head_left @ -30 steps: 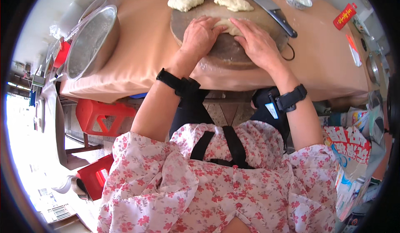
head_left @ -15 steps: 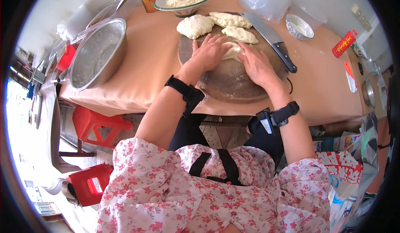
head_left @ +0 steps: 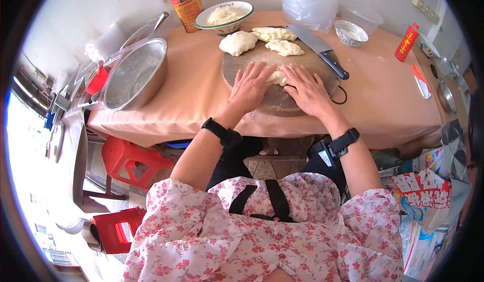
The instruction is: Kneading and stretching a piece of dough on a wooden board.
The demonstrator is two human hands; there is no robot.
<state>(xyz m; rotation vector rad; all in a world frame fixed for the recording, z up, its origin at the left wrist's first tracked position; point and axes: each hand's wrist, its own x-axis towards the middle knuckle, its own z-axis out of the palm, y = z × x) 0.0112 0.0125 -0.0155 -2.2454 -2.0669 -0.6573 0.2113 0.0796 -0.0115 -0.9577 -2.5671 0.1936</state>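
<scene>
A small piece of pale dough [head_left: 277, 76] lies on the round wooden chopping board [head_left: 276, 104], partly covered by my fingers. My left hand [head_left: 250, 87] is against its left side, fingers stretched out. Over its right side, my right hand [head_left: 308, 91] lies flat with the fingers extended; neither hand grips. Beyond them on the board are a rounded dough lump [head_left: 238, 43], a long dough piece [head_left: 274, 34] and a shorter dough piece [head_left: 284, 47]. A cleaver [head_left: 311, 40] with a black handle rests along the board's right side.
On the left stands a large tilted metal basin [head_left: 160, 80]. A bowl of pale shreds [head_left: 201, 22], an orange canister [head_left: 186, 11], clear plastic tubs [head_left: 308, 7] and a small patterned bowl [head_left: 351, 39] line the back. A red bottle [head_left: 407, 42] stands right; a red stool [head_left: 132, 160] is below left.
Both hands and the dough beneath them have come nearer to me on the board, away from the other pieces. My right hand has flattened more. The view has shifted a little.
</scene>
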